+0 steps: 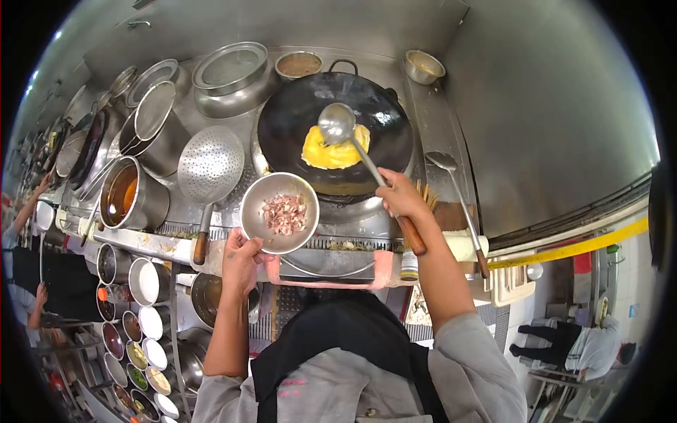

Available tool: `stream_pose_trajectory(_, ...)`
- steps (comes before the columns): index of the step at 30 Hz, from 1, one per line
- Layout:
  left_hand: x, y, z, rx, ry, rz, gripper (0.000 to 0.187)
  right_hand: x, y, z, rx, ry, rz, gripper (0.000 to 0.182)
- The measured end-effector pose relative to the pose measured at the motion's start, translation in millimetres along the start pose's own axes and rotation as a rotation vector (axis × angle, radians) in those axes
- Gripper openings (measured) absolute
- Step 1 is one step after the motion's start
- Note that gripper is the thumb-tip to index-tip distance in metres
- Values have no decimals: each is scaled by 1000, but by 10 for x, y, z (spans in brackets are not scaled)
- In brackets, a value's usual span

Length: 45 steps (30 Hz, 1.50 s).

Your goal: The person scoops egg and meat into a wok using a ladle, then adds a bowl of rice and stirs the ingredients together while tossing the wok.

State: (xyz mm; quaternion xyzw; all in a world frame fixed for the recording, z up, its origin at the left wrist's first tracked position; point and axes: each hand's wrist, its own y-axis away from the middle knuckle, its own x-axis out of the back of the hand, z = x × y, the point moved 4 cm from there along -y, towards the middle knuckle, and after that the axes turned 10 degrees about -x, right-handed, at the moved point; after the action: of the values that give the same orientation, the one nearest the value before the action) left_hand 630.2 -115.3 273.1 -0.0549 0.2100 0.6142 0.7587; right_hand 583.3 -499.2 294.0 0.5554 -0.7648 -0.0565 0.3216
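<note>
My left hand (243, 259) grips the lower left rim of a metal bowl (251, 204) at the wok's near left side. Chopped pinkish meat (285, 214) lies in the bowl. My right hand (400, 194) is closed around the handle of a ladle (337, 123), whose wooden end points down past my wrist. The ladle's head is over yellow egg (326, 155) in the black wok (367, 95); whether it touches the egg I cannot tell.
A perforated strainer (211, 163) lies left of the wok. Beyond it stand metal pots and a pot of brown liquid (121, 196). A long spoon (462, 201) rests at the right. Several ingredient bowls are lower left. Other people are at both far sides.
</note>
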Motion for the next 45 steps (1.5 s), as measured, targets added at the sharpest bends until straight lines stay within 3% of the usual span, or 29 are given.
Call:
stream_pose_trajectory(2,-58,27,62,13,55,-40,39,143,-130,7,207,364,244,57)
stream_pose_trajectory(4,-67,63,120,37,80,-52,55,285,235,-134,276,489,327,55)
stream_pose_trajectory(5,-61,68,139,47,86,-48,62,354,282,27,395,458,323,54)
stream_pose_trajectory(6,-74,77,138,62,100,-44,68,360,354,101,304,429,224,54)
stream_pose_trajectory(9,-85,-68,143,55,94,-54,64,425,595,39,-16,234,-117,55)
stream_pose_trajectory(12,-203,-249,164,23,57,-69,61,335,372,-244,-91,270,-126,55)
stream_pose_trajectory(14,-270,-339,190,5,8,-81,59,317,26,-33,262,400,118,60)
stream_pose_trajectory(16,-283,-350,239,-18,-35,-50,57,365,149,-131,328,473,239,62)
stream_pose_trajectory(20,-285,-321,241,-11,-57,21,57,542,481,124,220,426,66,53)
stream_pose_trajectory(24,-173,-496,80,60,-3,17,54,526,301,-184,18,327,-130,58)
stream_pose_trajectory(25,-224,-503,107,45,-1,17,54,479,61,-112,167,384,59,57)
stream_pose_trajectory(28,-377,-545,175,15,-25,1,54,285,-253,-272,266,440,118,58)
stream_pose_trajectory(34,-290,-538,144,-6,-106,33,57,353,361,-48,222,359,-94,55)
stream_pose_trajectory(37,-147,-508,173,-17,-137,42,57,598,451,-82,-13,320,-68,53)
stream_pose_trajectory(41,-390,-713,294,-71,-209,22,56,456,-87,38,354,458,248,57)
stream_pose_trajectory(45,-731,-1021,354,-205,-306,-83,65,363,59,90,264,340,80,60)
